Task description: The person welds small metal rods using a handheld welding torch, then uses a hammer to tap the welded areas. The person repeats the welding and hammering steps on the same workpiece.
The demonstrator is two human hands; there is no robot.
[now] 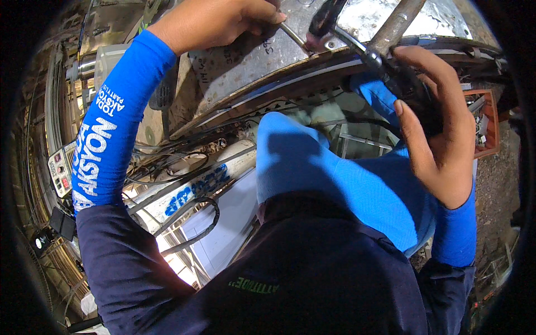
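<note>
Rod [293,37] juts from pinching left fingers [272,15]; right fingers [429,59] curl around a dark tool [397,79].

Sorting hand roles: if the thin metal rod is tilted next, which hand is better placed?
Left, most likely. The left hand grips the thin metal rod above the metal plate; the right hand is occupied with a black-handled, hammer-like tool.

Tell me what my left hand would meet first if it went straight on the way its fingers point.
Probably the dark-headed tool in your right hand, ahead of your left hand toward the picture's right. Depth is unclear, though; the tool's head may sit higher.
</note>
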